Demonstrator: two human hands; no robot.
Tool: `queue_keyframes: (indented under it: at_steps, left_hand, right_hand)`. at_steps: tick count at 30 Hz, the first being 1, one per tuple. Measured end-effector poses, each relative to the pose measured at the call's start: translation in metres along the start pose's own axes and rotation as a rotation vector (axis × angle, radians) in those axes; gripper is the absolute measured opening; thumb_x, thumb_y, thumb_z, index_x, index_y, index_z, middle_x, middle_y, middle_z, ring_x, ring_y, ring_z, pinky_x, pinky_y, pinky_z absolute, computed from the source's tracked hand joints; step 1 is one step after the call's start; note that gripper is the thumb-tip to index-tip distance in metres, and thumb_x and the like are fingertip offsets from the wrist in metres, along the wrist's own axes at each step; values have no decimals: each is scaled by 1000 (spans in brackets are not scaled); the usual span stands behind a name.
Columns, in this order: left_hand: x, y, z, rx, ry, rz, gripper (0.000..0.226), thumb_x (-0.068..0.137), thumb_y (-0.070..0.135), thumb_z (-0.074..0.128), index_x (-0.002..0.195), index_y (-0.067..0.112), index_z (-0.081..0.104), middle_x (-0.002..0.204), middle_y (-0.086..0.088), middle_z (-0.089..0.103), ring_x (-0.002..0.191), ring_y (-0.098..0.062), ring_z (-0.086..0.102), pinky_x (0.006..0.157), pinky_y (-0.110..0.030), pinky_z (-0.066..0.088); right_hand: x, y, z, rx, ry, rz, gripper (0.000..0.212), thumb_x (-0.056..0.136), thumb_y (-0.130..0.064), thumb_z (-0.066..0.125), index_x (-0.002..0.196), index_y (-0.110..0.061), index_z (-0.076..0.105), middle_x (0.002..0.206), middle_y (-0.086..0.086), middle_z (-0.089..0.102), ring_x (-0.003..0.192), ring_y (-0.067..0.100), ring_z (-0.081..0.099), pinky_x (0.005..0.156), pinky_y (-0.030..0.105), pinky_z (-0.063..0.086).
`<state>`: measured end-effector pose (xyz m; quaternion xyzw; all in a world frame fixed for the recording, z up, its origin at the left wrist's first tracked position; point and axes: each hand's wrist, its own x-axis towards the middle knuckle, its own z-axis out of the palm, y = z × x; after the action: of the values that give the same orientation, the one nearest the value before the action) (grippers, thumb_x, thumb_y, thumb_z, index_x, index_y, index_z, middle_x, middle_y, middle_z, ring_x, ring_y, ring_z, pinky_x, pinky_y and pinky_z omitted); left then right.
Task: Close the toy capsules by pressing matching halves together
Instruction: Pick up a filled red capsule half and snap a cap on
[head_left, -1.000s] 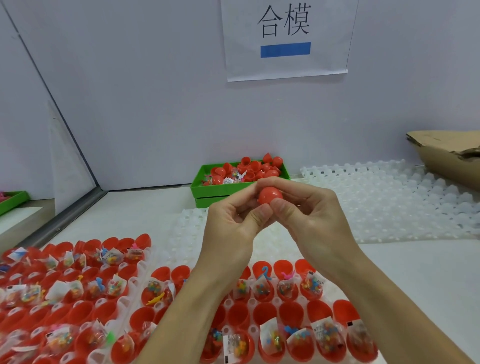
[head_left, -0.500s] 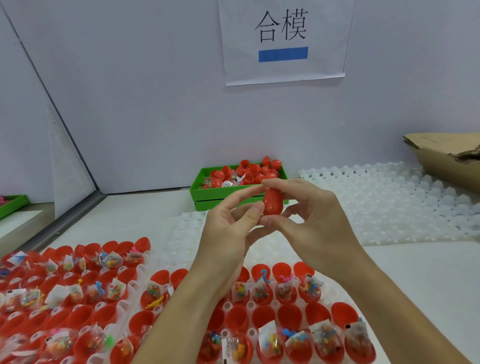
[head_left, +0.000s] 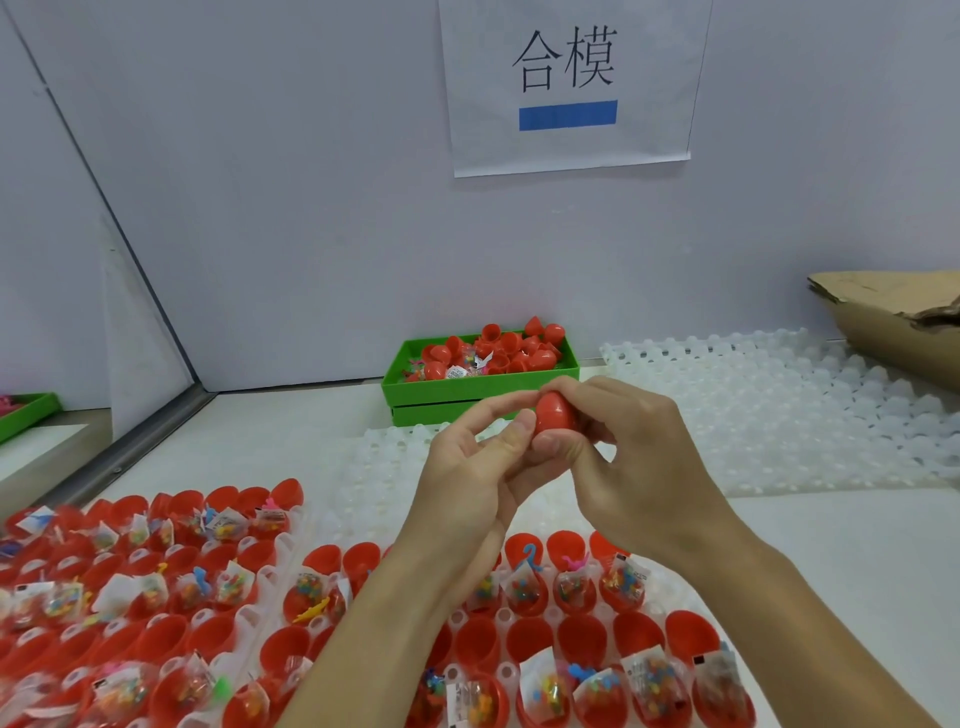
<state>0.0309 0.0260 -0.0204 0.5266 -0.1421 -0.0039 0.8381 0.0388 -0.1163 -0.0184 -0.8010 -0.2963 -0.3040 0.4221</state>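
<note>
Misalignment threatens: right hand (head_left: 639, 457) and left hand (head_left: 467, 478) both pinch the red capsule (head_left: 556, 415), and uneven pressing could pop its halves apart.

A red toy capsule (head_left: 556, 414) is held up between both hands, above the tabletop and in front of the green bin; it is egg-shaped, glossy, and stands roughly upright with its narrower end up. The right hand (head_left: 639, 462) curls round its right side and top, while the left hand (head_left: 467, 483) touches its left side with thumb and forefinger. Whether its seam is fully closed cannot be told. Below, open red capsule halves (head_left: 582, 636) sit upright in white trays, many holding small bagged toys (head_left: 644, 675). More red capsule pieces (head_left: 498, 348) lie heaped in the bin.
</note>
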Motion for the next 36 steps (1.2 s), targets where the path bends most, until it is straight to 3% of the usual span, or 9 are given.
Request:
queue_keyframes:
  at_steps: [2, 7, 10, 13, 16, 20, 25, 30, 36]
  left_hand:
    - [0, 0, 0, 4, -1, -9, 33, 82, 17, 60, 112, 3, 66, 93, -16, 75, 89, -26, 74, 73, -26, 59]
    - [-1, 2, -3, 52, -24, 52, 32, 85, 15, 63, 115, 6, 68, 98, -18, 75, 89, -27, 74, 74, -30, 59]
    - [-2, 3, -3, 140, 7, 135, 29, 81, 18, 68, 110, 17, 70, 97, -17, 75, 91, -31, 74, 76, -32, 59]
    - [-1, 3, -6, 232, 70, 205, 23, 76, 23, 73, 98, 30, 74, 100, -8, 76, 92, -28, 74, 80, -32, 59]
    - [0, 4, -8, 282, 100, 243, 23, 72, 27, 76, 94, 34, 74, 101, -2, 76, 99, -24, 72, 84, -35, 58]
    - [-2, 4, -5, 535, 187, 345, 29, 72, 30, 79, 99, 31, 70, 93, 10, 75, 90, -11, 72, 74, -21, 58]
    - [-3, 0, -4, 933, 226, 503, 48, 74, 22, 84, 113, 37, 60, 96, 15, 66, 92, -5, 65, 71, -17, 57]
    - [-4, 4, -2, 709, 180, 391, 39, 78, 21, 80, 112, 28, 63, 94, 14, 70, 96, -4, 67, 73, -13, 54]
    - [-4, 7, -2, 751, 182, 382, 25, 81, 21, 78, 103, 26, 68, 90, 15, 71, 90, -3, 67, 74, -16, 55]
  right_hand:
    - [-1, 2, 2, -12, 0, 8, 20, 85, -18, 61, 98, -5, 69, 81, 1, 63, 75, 15, 56, 65, 31, 50]
    - [-1, -4, 7, -24, 61, 9, 37, 76, 0, 71, 112, -10, 69, 91, -9, 59, 79, -5, 51, 68, 8, 43]
    - [0, -4, 7, 51, 53, 63, 60, 77, 3, 76, 131, -19, 61, 100, -12, 63, 85, 2, 56, 70, 14, 51]
    - [1, -4, 4, 167, 37, 161, 78, 77, -9, 82, 144, -27, 45, 115, -15, 61, 97, 3, 60, 74, 16, 55]
    - [1, -2, 2, 199, 78, 225, 58, 80, -12, 80, 131, -27, 57, 108, -13, 65, 96, 5, 64, 75, 24, 59]
    - [2, -3, 1, 335, 109, 312, 21, 91, -14, 66, 110, -21, 70, 90, -6, 73, 84, 10, 71, 69, 26, 59]
    - [2, -2, 8, 425, 100, 396, 15, 89, -11, 69, 99, -21, 74, 85, -6, 77, 80, 9, 73, 68, 21, 58]
    - [2, -1, 4, 546, 168, 454, 17, 90, -10, 66, 99, -22, 74, 88, -7, 77, 85, 9, 73, 69, 18, 57]
    - [1, -3, 7, 600, 181, 485, 17, 91, -7, 66, 103, -16, 72, 88, -5, 77, 84, 9, 74, 68, 16, 56]
